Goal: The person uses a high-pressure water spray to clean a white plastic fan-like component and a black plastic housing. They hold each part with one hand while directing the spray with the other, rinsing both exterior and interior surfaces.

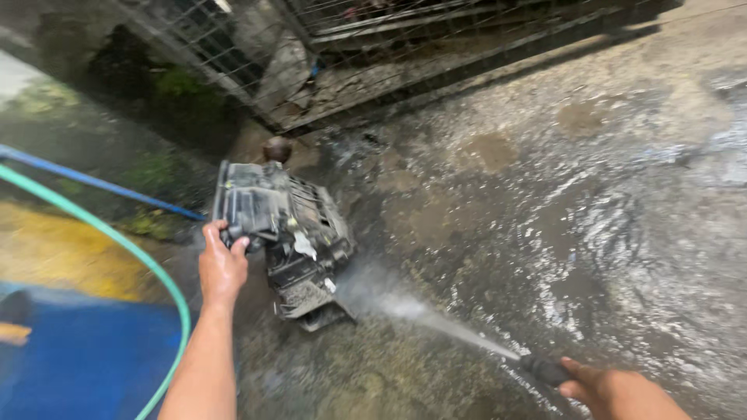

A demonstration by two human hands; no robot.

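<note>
The ground point(591, 194) is rough concrete, soaked and shining, with brownish patches and streaks of water running across it. A dark, grimy plastic housing point(288, 233) stands on it, tilted, near its left part. Just behind the housing sits a small round brown object point(277, 148). A green hose point(117, 241) and a blue hose point(93, 183) cross the ground at left, over a yellow patch point(62, 253). A wire fence point(327, 70) rises along the far edge.
</note>
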